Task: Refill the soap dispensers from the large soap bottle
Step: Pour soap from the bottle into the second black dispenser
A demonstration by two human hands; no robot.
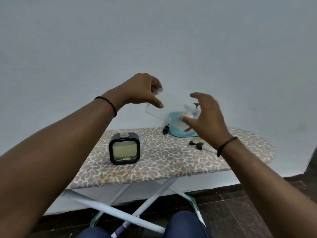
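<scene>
Knees (pixel 185 224) sit under the ironing board (pixel 171 160) while left hand (pixel 139 90) pinches something clear and blurred, right hand (pixel 205 115) spread empty; steady both over the blue dispenser (pixel 176 122) before pouring.

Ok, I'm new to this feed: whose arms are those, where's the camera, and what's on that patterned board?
There is no robot here. A person wears one camera on the head, looking down past both arms. The left hand and right hand are raised above an ironing board with open fingers. A blurred clear item sits between them; I cannot tell what it is or whether either hand grips it. On the board stand a black square dispenser with its top uncapped, a blue dispenser farther back, and two loose black pumps.
</scene>
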